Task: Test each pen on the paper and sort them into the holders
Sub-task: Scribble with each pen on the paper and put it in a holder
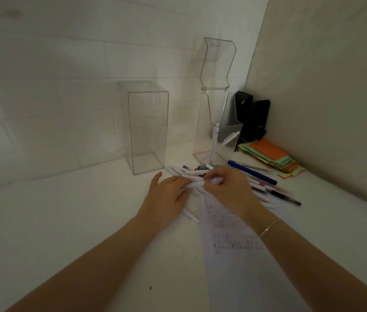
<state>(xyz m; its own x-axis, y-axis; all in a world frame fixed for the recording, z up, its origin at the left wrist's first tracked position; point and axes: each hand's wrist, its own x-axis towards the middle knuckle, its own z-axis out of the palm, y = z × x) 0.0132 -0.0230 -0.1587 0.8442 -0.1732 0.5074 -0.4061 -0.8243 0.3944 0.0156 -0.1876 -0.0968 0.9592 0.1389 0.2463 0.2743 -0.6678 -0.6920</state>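
Two hands meet over the pile of pens, and nearest me the paper (234,239) runs lengthwise toward them, its rows of small test marks kept close so I can scribble without reaching. My left hand (166,194) lies fairly flat, fingers loosely bent over a white pen (192,185) at the near edge of the heap, steadying it. My right hand (227,188) is curled, its fingertips pinching the other end of that same pen; I judge I am pulling off a cap or readying the tip to try on the sheet, though the blur hides which.

Just beyond my knuckles the untested pens (259,179) lie loose on the white desk (76,221), a long dark blue one on top toward the right, all near the paper for easy picking.

Farther back stand the clear holders. The left holder (147,129) looks empty. The right holder (216,131), with its stepped upper tier, has two white pens in its lower part, so sorting has barely begun. A stack of coloured notes (272,156) lies right of it, and dark speakers (252,118) sit in the corner.
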